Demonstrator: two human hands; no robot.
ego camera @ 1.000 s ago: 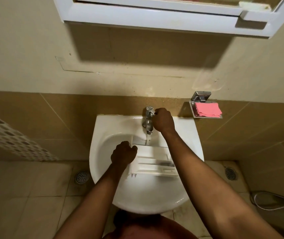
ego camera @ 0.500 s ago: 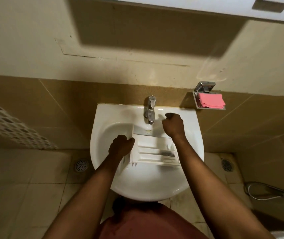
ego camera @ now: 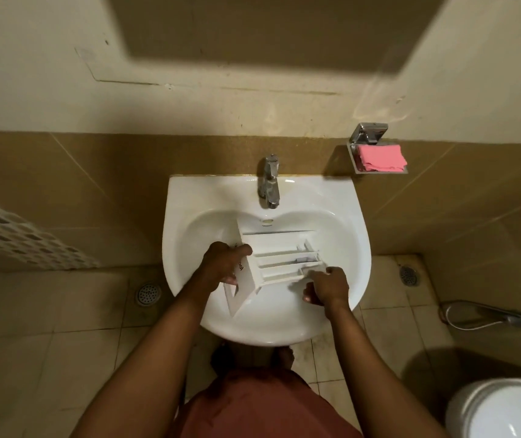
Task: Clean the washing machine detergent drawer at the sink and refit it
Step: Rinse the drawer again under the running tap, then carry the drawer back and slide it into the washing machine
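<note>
A white plastic detergent drawer [ego camera: 276, 259] with several ribbed compartments lies tilted inside the white wall basin [ego camera: 344, 216]. My left hand [ego camera: 223, 263] grips its front panel at the left end, thumb on top. My right hand [ego camera: 327, 287] holds the drawer's near right corner, fingers curled under the edge. The chrome tap [ego camera: 270, 181] stands above the drawer at the back of the basin; I see no water running from it.
A chrome soap dish with a pink cloth [ego camera: 381, 158] hangs on the tiled wall to the right. Floor drains [ego camera: 148, 294] sit on both sides of the basin. A hose [ego camera: 487, 317] lies at the right, a white toilet [ego camera: 502, 409] at bottom right.
My right hand left the tap, came down and took hold of the drawer's right end. The drawer has tilted and shifted toward me. The view dipped downward.
</note>
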